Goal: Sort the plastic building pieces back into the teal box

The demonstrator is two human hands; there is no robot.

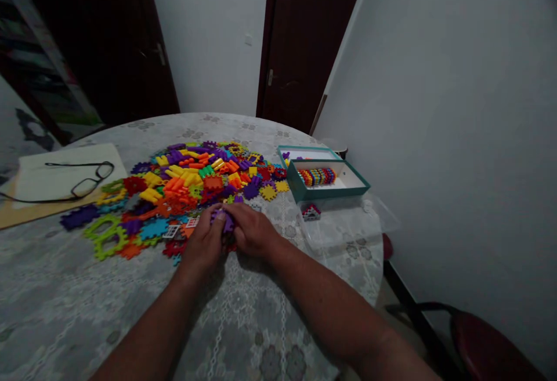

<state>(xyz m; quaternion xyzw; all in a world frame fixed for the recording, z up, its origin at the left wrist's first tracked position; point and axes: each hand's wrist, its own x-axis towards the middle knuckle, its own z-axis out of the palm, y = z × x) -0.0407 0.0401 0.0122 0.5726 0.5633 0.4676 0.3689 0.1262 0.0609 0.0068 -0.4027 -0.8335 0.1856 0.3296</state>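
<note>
Where the two forearms converge, we see the left hand (203,246) and right hand (256,231) closed together on a purple piece (227,222), near the table's middle, the paired hold presumably steadying so small a part; because the fingers cover much of it, we cannot tell whether another piece is attached. The heap of loose colored pieces (191,178) spreads just beyond, within easy reach, while the green box (335,193) stands to the right, probably set there to leave working room. Beneath all, we note a rounded table (243,323) with a patterned cover; farther off, a pale wall (209,39) and a dark door (304,39).
</note>
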